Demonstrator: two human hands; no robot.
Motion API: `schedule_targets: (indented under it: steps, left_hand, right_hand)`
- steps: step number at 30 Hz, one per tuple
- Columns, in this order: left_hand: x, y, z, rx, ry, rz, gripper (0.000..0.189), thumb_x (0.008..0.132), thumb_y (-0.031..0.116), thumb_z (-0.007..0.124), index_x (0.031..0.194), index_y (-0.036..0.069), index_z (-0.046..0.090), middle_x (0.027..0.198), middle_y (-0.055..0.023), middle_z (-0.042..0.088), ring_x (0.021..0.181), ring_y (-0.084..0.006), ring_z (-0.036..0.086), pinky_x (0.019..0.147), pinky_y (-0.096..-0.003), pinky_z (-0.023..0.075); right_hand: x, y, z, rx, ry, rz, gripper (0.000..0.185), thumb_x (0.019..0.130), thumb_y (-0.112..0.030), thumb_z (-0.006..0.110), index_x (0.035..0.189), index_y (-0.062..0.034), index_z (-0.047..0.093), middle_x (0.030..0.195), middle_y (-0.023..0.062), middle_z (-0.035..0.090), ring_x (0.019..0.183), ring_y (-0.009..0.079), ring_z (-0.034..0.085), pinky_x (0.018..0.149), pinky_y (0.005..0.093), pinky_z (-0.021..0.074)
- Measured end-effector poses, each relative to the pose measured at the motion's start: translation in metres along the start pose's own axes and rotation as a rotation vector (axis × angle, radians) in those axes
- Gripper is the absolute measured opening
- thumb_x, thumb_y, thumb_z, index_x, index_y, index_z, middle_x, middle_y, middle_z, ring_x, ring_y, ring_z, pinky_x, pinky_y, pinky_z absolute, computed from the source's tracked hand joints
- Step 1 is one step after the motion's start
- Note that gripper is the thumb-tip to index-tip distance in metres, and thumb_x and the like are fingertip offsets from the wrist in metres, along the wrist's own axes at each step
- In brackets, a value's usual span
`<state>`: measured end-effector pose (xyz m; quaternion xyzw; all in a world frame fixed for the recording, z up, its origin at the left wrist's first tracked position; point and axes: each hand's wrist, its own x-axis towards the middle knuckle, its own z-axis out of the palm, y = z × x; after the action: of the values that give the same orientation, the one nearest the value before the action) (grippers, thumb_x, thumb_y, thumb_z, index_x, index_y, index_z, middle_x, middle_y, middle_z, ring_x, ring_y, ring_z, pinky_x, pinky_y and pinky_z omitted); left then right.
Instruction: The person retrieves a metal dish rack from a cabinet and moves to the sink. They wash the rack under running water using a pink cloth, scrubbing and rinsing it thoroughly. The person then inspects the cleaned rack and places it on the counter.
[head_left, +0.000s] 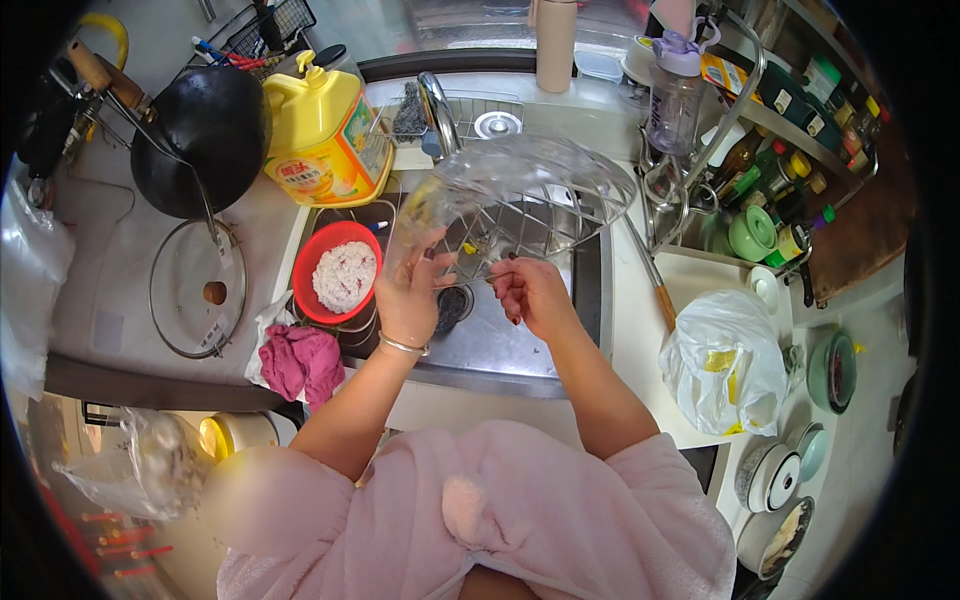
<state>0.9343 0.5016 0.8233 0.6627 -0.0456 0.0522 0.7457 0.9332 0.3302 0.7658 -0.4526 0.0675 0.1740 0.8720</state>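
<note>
Over the steel sink (499, 360) I see a clear plastic bowl (525, 169) with a diamond lattice pattern, tipped on its side. My left hand (409, 307), with a bangle at the wrist, holds the bowl's left side; some fingers show through the plastic. At the near rim, the bent fingers of my right hand (534, 292) grip the edge. A small yellow scrap (470, 248) shows by the lattice. Behind the bowl rises a chrome faucet (441, 112), partly covered by it. The dark drain (452, 307) lies below, between my hands.
Left of the sink are a red bowl (300, 274) of white grains, a pink cloth (300, 360), a yellow detergent jug (319, 142), a black wok (199, 142) and a glass lid (180, 300). To the right are a white plastic bag (697, 337) and a condiment rack (795, 124).
</note>
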Motion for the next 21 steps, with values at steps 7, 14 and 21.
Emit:
schedule_targets:
  steps: [7, 14, 21]
  left_hand:
    - [0.0, -0.005, 0.0, 0.322, -0.109, 0.297, 0.035, 0.089, 0.0, 0.04, 0.124, -0.002, 0.042, 0.113, -0.0146, 0.056, 0.093, -0.0196, 0.061, 0.066, -0.0254, 0.0547]
    - [-0.002, 0.0, 0.006, 0.066, -0.044, 0.024, 0.036, 0.089, -0.001, 0.038, 0.125, -0.001, 0.041, 0.117, -0.0147, 0.054, 0.09, -0.0202, 0.062, 0.066, -0.0273, 0.0545]
    - [-0.006, -0.008, 0.009, 0.047, -0.01, -0.007, 0.04, 0.087, -0.003, 0.036, 0.127, 0.001, 0.038, 0.117, -0.0144, 0.054, 0.088, -0.0196, 0.062, 0.065, -0.0273, 0.0543]
  right_hand:
    - [0.0, 0.009, 0.0, 0.005, -0.005, -0.03, 0.02, 0.08, -0.002, 0.041, 0.094, 0.0031, 0.053, 0.072, 0.0139, 0.059, 0.046, 0.0142, 0.051, 0.04, 0.0278, 0.0452]
    - [-0.009, 0.008, -0.001, 0.111, 0.04, -0.163, 0.02, 0.085, -0.003, 0.04, 0.101, 0.004, 0.048, 0.081, 0.017, 0.059, 0.055, 0.0165, 0.055, 0.05, 0.032, 0.0517]
    - [-0.005, 0.011, -0.005, 0.008, 0.116, -0.095, 0.021, 0.082, 0.0, 0.04, 0.101, 0.005, 0.045, 0.08, 0.0153, 0.058, 0.053, 0.0159, 0.052, 0.045, 0.0307, 0.0492]
